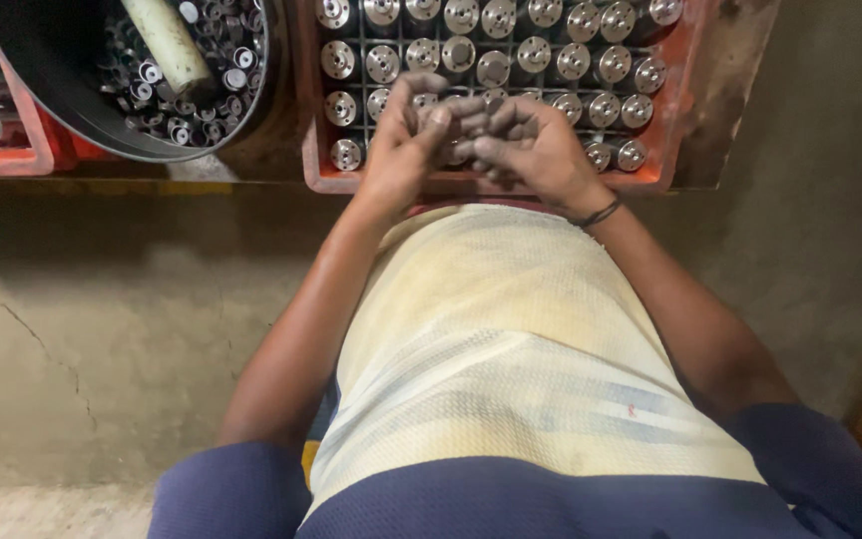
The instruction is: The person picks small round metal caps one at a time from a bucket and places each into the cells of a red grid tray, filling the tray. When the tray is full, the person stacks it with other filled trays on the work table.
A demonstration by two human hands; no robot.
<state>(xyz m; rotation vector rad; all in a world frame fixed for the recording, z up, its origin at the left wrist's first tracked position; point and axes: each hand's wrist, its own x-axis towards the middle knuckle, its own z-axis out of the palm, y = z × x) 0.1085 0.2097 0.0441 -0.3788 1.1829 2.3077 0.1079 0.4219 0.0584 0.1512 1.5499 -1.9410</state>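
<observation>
The person sits with both hands out in front, over the near edge of a red crate (323,150); the crate has a grid inside, and round metal parts (573,62) stand in its cells, 1 to a cell, flat shiny faces up; the rows at the far side look full, while the cells under the hands are hidden.

The left hand (406,140) and the right hand (531,140) meet at the middle, fingertips touching or nearly so; the fingers of both are curled in and bunched together, not spread; something small and grey sits between them, likely 1 or more of the same parts, but I cannot tell for sure what either hand grips, nor how many pieces; the skin is dark with grime. A thin dark band (599,213) circles the right wrist.

To the left stands a black round tub (27,85), tilted toward us, with a heap of loose smaller parts in it and a pale cylinder (169,42) lying on top; beyond it, at the far left, a 2nd red crate (12,160) holds more parts.

A pale cloth (491,339) covers the lap, over blue trousers (231,494); the floor (72,329) beside is bare, cracked concrete.
</observation>
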